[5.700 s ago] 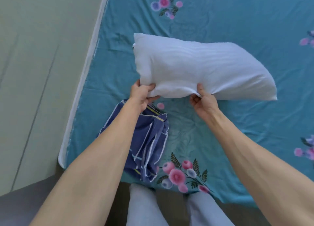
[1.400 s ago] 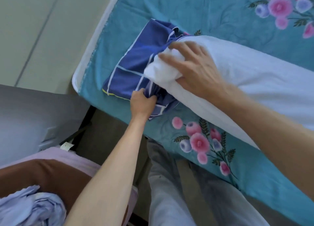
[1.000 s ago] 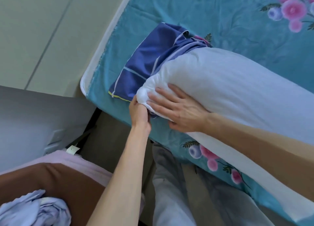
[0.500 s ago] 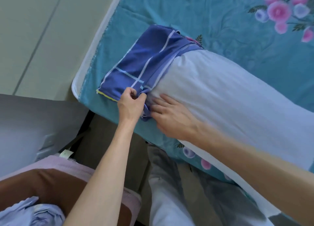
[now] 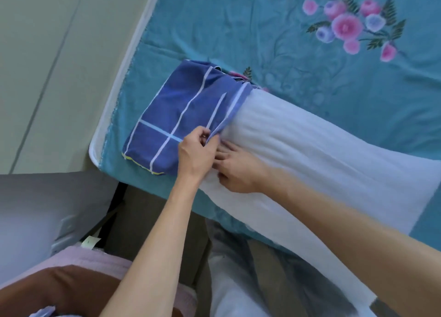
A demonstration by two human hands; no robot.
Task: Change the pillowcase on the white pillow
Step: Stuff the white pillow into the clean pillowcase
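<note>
- Nearest: right hand (image 5: 238, 171) laid on the white pillow (image 5: 322, 164) at its near edge, fingers lightly curled, apparently gripping nothing.
- Just beyond: left hand (image 5: 196, 153) pinching the hem of the blue pillowcase (image 5: 181, 118).
- Farther: pillow end tucked inside the case, on the teal sheet (image 5: 274, 30).
- Sleeving barely begun; next, probably drawing the hem along the pillow.

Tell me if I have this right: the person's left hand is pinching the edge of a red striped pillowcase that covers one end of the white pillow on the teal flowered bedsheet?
Not quite: the pillowcase is blue with white stripes, not red, as the head view shows. The rest holds: the left hand pinches its edge, and it covers one end of the white pillow on the teal flowered bedsheet.
</note>
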